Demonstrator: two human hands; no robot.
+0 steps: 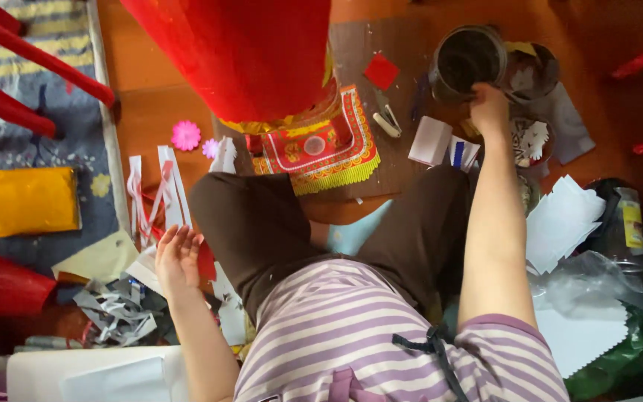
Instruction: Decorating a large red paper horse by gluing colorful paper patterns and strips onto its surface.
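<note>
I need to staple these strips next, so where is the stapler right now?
In the head view the stapler lies on the brown mat, between the red and gold paper piece and the white box, left of the right hand.

Purple-and-white striped top [351, 327], dark brown, perhaps cropped, trousers [262, 223].

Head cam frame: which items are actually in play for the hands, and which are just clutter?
In play:
- right hand on the rim of the dark round container
- left hand, open, over red and white paper strips

Lying about:
- yellow packet
- pink paper flower
- stapler
- white paper sheets
- red square
</note>
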